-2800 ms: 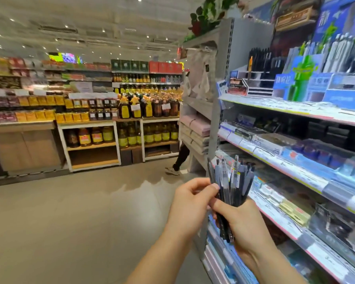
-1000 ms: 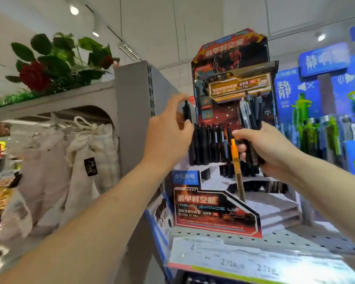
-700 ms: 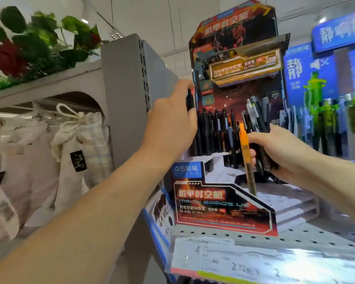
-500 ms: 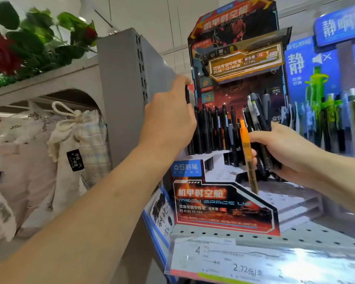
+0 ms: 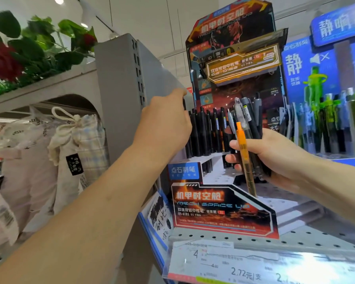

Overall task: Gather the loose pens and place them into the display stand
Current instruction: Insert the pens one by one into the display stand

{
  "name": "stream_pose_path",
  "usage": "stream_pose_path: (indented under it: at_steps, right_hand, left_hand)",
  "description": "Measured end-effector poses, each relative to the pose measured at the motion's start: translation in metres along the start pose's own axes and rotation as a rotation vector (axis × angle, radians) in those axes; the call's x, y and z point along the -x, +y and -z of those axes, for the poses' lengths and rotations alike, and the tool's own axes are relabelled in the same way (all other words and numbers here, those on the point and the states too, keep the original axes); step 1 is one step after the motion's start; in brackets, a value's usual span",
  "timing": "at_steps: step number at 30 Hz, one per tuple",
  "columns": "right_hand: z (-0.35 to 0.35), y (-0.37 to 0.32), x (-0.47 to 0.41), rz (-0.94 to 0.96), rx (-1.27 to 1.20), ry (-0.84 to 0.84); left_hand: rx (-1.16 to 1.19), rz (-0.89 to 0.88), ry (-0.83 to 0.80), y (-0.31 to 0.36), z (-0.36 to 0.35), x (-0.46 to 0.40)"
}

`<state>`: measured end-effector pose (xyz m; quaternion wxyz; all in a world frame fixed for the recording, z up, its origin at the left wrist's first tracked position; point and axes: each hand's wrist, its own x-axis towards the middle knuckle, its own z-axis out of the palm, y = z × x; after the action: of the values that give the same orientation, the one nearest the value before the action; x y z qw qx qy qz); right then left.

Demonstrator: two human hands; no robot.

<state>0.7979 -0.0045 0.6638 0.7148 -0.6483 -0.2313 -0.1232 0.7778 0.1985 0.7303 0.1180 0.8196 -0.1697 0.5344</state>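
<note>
1. Head view, only cam. Left hand [image 5: 166,128] was up at the top-left corner of the stand [image 5: 223,210], fingers curled round something dark & thin at the left end of the back row [image 5: 205,134]. Prob. one pen going in, but the hand hid it, so can't tell for sure what it gripped.
2. Right hand [image 5: 268,158] was clenched on a bundle [image 5: 248,124] of dark pens plus one orange pen [image 5: 244,158], just in front of the stand's middle tier, near its right edge.
3. Where the pens were: most loose ones in that right fist; back row already stood in the stand's top tier; lower tiers looked mostly bare.
4. Axis: bundle roughly upright, long axis vertical w/ slight tilt, clicker ends up. Orange pen leaned more, clicker up, tip down toward the stand's front panel, sticking out below the fist.
5. Handling (my guess): light, stiff plastic barrels, smooth so they slip against each other in a fist. Orange one looked loosest & could drop. Best taken one at a time, pinched on the upper barrel, lowered tip-first into a hole.
6. Stand sat at the left front corner of the shelf [image 5: 254,240]. Price strip [image 5: 234,267] ran along the front edge. Another pen display [image 5: 336,111] stood just to the right.
</note>
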Motion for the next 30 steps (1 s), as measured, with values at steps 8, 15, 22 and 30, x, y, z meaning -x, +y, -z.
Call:
stream_pose_path:
  at_steps: [8, 15, 22, 30]
  right_hand:
    - [-0.006, 0.005, 0.003, -0.004, -0.015, 0.022]
    - [-0.007, 0.006, 0.003, -0.017, -0.02, 0.045]
    - [-0.005, 0.002, 0.012, 0.038, -0.048, 0.047]
    - [-0.005, -0.004, 0.008, 0.145, 0.116, 0.082]
  left_hand:
    - [-0.194, 0.023, -0.295, 0.001, 0.0, -0.017]
    - [-0.251, 0.014, -0.36, 0.004, -0.005, -0.017]
    - [-0.12, 0.062, -0.211, 0.005, -0.017, -0.008]
    - [0.72, 0.274, -0.232, 0.028, -0.025, 0.011]
